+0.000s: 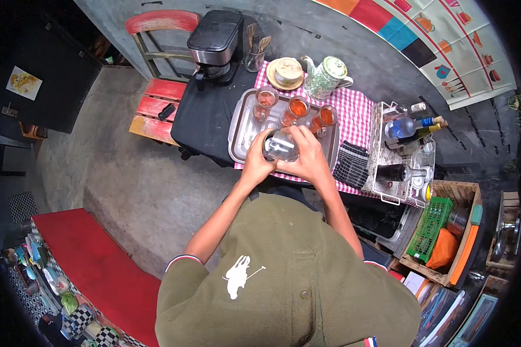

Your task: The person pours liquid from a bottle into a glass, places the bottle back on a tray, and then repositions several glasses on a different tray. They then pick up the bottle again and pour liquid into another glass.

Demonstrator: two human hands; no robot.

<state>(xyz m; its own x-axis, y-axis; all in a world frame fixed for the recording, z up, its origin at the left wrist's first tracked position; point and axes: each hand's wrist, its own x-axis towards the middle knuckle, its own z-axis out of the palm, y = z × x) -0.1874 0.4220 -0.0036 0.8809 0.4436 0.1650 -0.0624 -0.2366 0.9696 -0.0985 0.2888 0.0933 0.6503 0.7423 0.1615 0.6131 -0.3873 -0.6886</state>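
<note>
Both my hands hold a clear glass vessel (282, 147) in front of my chest, over the near edge of the metal tray (237, 139). My left hand (258, 158) wraps its left side, while the fingers of my right hand (308, 155) close around the other side and its top. On the tray stand three glass cups: a left cup (265, 102), a middle cup (297, 108) and a right cup (326, 117), each showing reddish liquid. The right cup is close beyond my right fingers. Part of the vessel is hidden behind my fingers.
Behind the tray are a green-white teapot (325, 81) and a lidded cup (288, 72) on a saucer. A coffee maker (215, 43) stands left, beside a glass of utensils (255, 61). Rightward lie a black checked cloth (352, 163), a wire rack (382, 194) with bottles, and a wooden crate (472, 194).
</note>
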